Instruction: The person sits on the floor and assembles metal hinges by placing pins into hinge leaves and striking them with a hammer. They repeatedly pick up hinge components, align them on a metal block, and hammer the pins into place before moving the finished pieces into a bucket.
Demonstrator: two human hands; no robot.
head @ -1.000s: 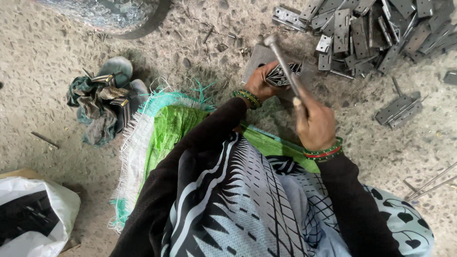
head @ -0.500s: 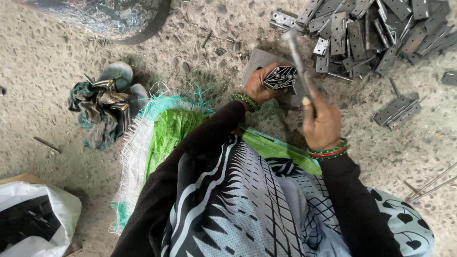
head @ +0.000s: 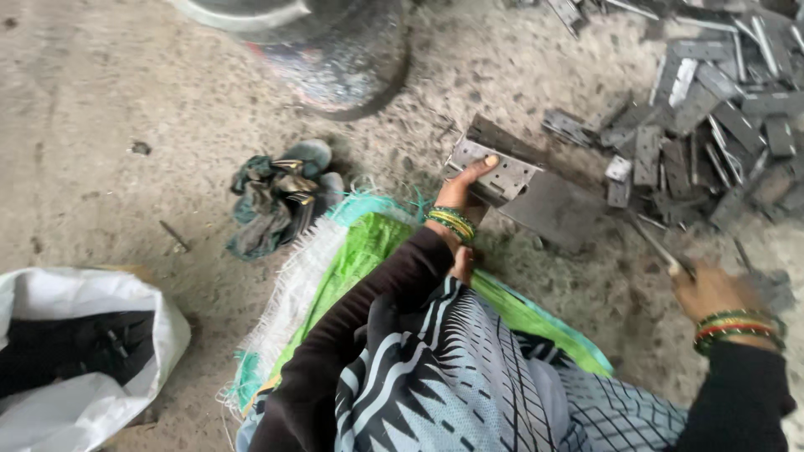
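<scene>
My left hand (head: pixel 466 186) grips a grey perforated metal hinge plate (head: pixel 494 169), holding it up just above a flat dark metal block (head: pixel 553 211) on the ground. My right hand (head: pixel 710 291) is lower at the right, closed around the handle of a thin metal hammer (head: pixel 656 244) whose shaft slants up to the left; its head is blurred. Both wrists wear coloured bangles. My dark sleeves and a patterned black-and-white garment fill the lower middle.
A heap of grey metal hinge pieces (head: pixel 712 125) lies at the upper right. A crumpled dark cloth (head: pixel 276 201) lies left of a green woven sack (head: pixel 368 259). A white bag with dark contents (head: pixel 75 351) sits bottom left. A round metal vessel (head: pixel 335 42) stands at the top.
My right hand has swung the hammer down and away to the right. My left hand has lifted the hinge plate off the block. The view has shifted left.
</scene>
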